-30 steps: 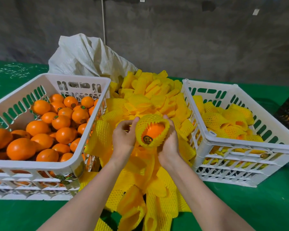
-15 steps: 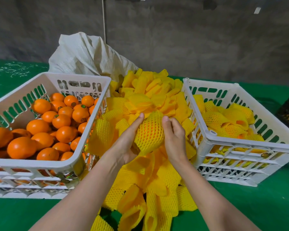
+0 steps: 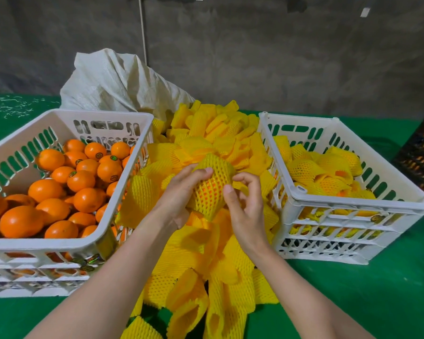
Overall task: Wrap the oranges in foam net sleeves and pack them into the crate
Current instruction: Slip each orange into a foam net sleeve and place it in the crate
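No text can be read anywhere. The oranges (image 3: 109,171) in the left crate (image 3: 66,245) carry small round dark stickers (image 3: 99,155), their print too small to make out. The cut-out marks (image 3: 108,126) on that crate's far wall are illegible too.

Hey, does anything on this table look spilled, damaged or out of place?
Nothing looks damaged. Loose foam net sleeves sprawl in an untidy heap on the green table between the left crate and the right crate. A few round stickers seem stuck on the left crate's outer front.
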The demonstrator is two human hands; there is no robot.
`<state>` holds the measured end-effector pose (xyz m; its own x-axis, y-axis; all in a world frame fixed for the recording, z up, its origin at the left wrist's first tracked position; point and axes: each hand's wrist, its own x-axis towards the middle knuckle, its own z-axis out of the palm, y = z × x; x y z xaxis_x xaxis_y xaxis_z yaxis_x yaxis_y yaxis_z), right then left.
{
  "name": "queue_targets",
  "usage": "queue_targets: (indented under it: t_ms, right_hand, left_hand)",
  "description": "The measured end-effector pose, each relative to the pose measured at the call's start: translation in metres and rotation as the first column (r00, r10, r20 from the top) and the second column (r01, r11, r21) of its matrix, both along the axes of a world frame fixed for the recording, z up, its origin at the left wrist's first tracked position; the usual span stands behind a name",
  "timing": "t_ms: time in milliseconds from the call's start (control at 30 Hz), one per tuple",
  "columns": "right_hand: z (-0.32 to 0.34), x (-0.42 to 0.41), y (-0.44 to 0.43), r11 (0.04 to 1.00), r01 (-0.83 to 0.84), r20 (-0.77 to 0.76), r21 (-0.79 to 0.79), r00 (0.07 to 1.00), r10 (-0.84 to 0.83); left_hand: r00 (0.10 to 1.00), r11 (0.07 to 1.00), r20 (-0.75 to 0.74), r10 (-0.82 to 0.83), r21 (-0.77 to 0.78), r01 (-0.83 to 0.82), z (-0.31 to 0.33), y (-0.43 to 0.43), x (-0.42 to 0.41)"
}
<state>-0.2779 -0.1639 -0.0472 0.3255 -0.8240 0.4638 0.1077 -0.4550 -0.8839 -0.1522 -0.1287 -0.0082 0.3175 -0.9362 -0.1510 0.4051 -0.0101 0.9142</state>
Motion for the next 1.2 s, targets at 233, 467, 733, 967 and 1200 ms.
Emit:
queue_targets:
  t_ms: [233, 467, 733, 967, 1200]
  right_hand:
    - [0.011, -0.008, 0.004, 0.999, -0.033, -0.021, -0.013, 0.999, 0.033]
    - [0.025, -0.042, -0.029, 0.985, 0.153, -0.009, -0.077, 0.988, -0.155]
    - [0.041, -0.111, -0.124, 0.931, 0.361, -0.043, -0.046, 0.931, -0.363]
    - [0.041, -0.135, -0.226, 0.849, 0.529, -0.419, 0.0, 0.771, -0.48]
    - [0.033, -0.127, -0.307, 0.804, 0.491, -0.802, -0.336, 0.297, -0.518]
  left_hand:
    - [0.992, 0.996, -0.106, -0.075, -0.061, 0.069, -0.003, -0.01, -0.017]
    - [0.983, 0.982, -0.113, -0.141, -0.144, 0.125, 0.004, -0.041, -0.06]
    - [0.748, 0.972, 0.655, 0.105, -0.228, 0.063, -0.01, -0.102, -0.118]
    - [0.291, 0.984, 0.957, 0.019, -0.069, 0.163, -0.015, -0.154, -0.153]
    - [0.314, 0.982, 0.944, -0.102, 0.044, 0.186, -0.016, -0.16, -0.147]
